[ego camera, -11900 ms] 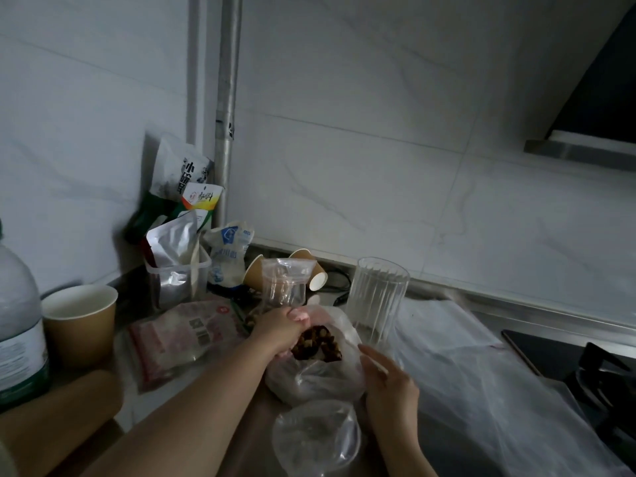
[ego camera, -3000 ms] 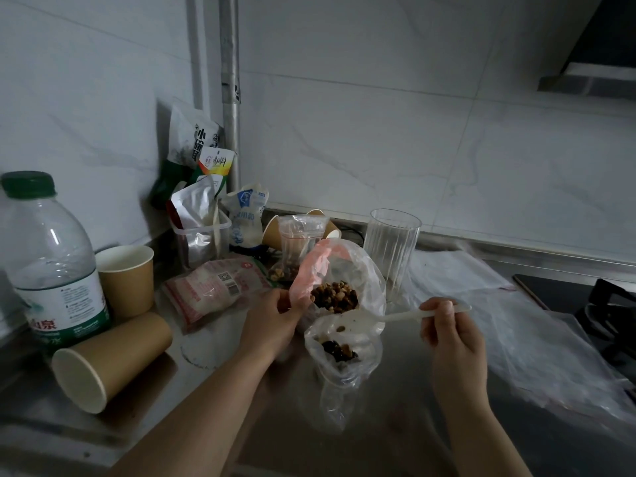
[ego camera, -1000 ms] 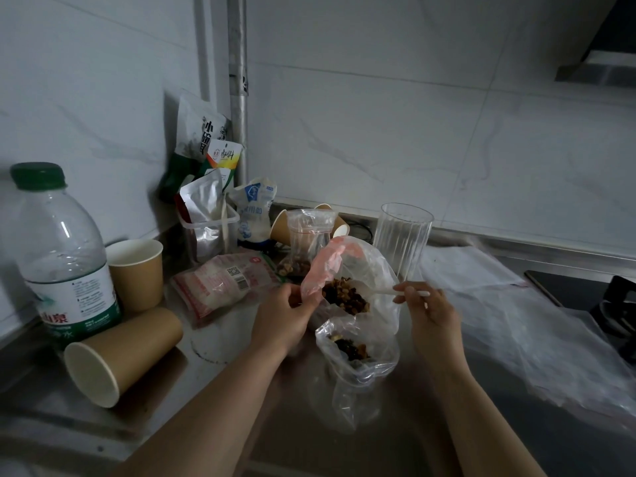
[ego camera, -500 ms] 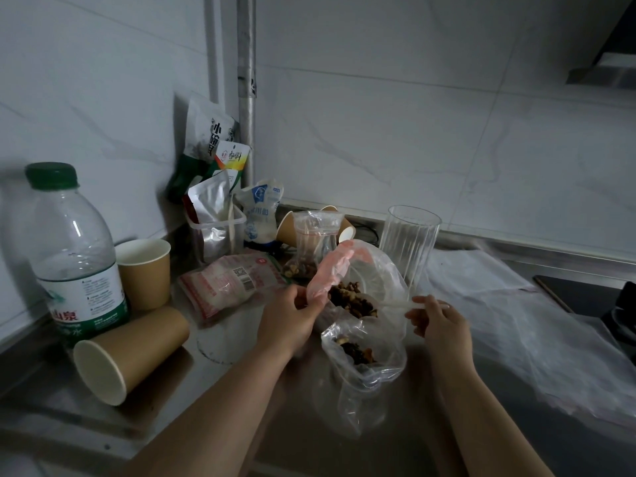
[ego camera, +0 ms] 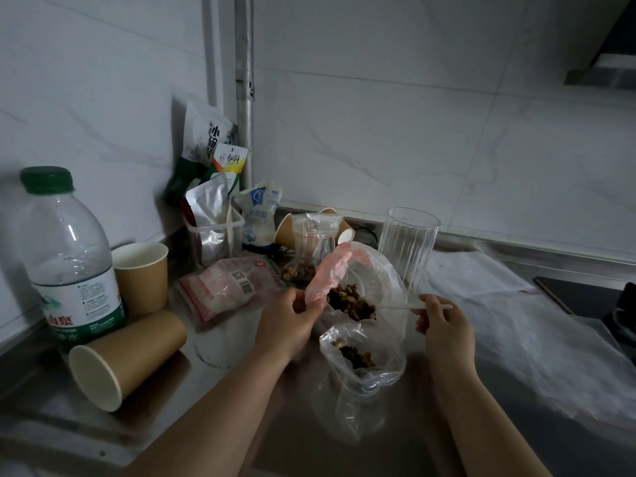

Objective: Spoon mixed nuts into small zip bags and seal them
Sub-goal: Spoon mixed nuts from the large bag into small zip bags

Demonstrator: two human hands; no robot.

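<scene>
**Spoon in the nut bag, small bag open below it**

Clutter rings the work. A water bottle [ego camera: 70, 259] stands at the far left, with one paper cup [ego camera: 141, 277] upright beside it and another cup [ego camera: 127, 359] lying on its side in front. Snack packets [ego camera: 213, 156] lean in the corner behind a red-printed packet [ego camera: 229, 285] lying flat. A ribbed clear glass [ego camera: 407, 247] stands just behind the big nut bag [ego camera: 375, 280], and a small zip bag [ego camera: 311, 249] with nuts at its bottom stands behind the left hand [ego camera: 287, 327].

That hand's fingers pinch the big bag's pink edge. The right hand [ego camera: 444, 330] pinches the white spoon [ego camera: 414, 306], its tip among the nuts [ego camera: 351, 301]. The small bag being filled [ego camera: 361, 363] sits just below, mouth open, some nuts inside.

Half a second ago the picture was much the same; three seconds ago the spoon was over the small bag.

The bench [ego camera: 213, 401] is dull steel, against pale marble-look wall tiles, with a pipe [ego camera: 243, 84] up the corner. Crumpled clear plastic sheeting [ego camera: 523, 325] covers the right side.
</scene>
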